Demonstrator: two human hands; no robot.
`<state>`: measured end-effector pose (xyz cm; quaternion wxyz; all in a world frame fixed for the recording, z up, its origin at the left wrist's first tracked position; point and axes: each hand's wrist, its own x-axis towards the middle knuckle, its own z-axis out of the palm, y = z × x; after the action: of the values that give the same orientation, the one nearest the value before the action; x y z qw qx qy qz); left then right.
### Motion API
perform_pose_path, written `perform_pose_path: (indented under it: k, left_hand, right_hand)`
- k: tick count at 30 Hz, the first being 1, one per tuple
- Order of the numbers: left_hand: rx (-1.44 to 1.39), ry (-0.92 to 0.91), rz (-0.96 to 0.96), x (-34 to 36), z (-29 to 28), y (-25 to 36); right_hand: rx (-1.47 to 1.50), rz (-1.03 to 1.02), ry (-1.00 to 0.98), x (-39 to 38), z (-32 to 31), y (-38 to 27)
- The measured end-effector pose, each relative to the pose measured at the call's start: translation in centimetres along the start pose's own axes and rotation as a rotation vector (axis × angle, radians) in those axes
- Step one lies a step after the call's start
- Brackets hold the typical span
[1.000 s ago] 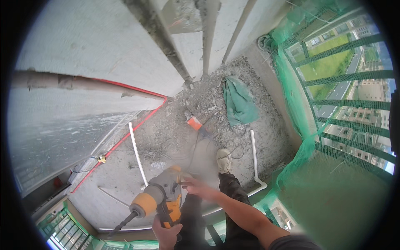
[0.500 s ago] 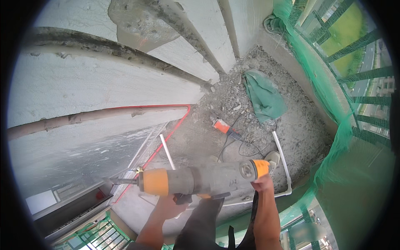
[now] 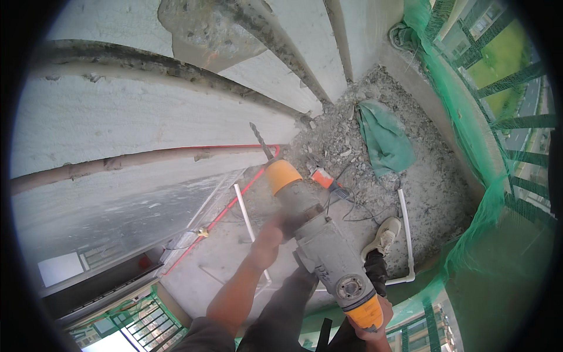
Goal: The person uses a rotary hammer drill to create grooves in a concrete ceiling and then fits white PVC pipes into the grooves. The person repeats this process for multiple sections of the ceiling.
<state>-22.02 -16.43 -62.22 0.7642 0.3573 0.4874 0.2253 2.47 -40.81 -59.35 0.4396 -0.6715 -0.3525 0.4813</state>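
Across the middle of the view I hold a grey and yellow hammer drill (image 3: 330, 249). Its spiral drill bit (image 3: 260, 139) points up and to the left, toward the wall edge where a red pipe (image 3: 218, 220) runs. My left hand (image 3: 270, 239) is closed round the side handle near the front of the drill; the handle itself is mostly hidden. At the rear end, my right hand (image 3: 381, 320) grips the yellow back part, its fingers partly covered by the housing.
An orange and black power tool (image 3: 324, 179) with a dark cable lies on the floor. Beyond it are rubble (image 3: 334, 141) and a green sack (image 3: 382, 141). White pipes (image 3: 403, 226) stand near my shoe (image 3: 384, 236). Green netting (image 3: 469, 141) covers railings on the right.
The drill has swung from level to a diagonal, its bit going up and right, its rear down. My left hand rose, my right hand dropped. The view shifted slightly.
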Motion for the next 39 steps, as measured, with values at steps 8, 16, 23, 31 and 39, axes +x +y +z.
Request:
perform_pose_path:
  k: [8, 16, 23, 31, 39]
  left_hand:
    - [-0.108, 0.191, 0.113, 2.6, 1.4, 0.8]
    - [0.116, 0.254, 0.142, 3.4, 0.8, 2.0]
    - [0.191, 0.239, 0.11, 2.8, 1.3, 3.0]
    - [-0.561, -0.056, 0.06, 4.4, 3.2, 6.0]
    - [-0.739, -0.019, 0.231, 10.0, 6.8, 8.3]
  right_hand:
    - [0.171, -0.147, -0.049, 4.6, 3.1, -2.1]
    - [0.198, 0.014, -0.007, 4.1, 4.8, -1.8]
    - [-0.093, 0.012, 0.034, 3.1, 3.5, -7.3]
    - [-0.331, -0.316, -0.06, 8.5, -0.3, -17.1]
    - [-0.599, -0.73, -0.269, 18.8, -4.2, -18.9]
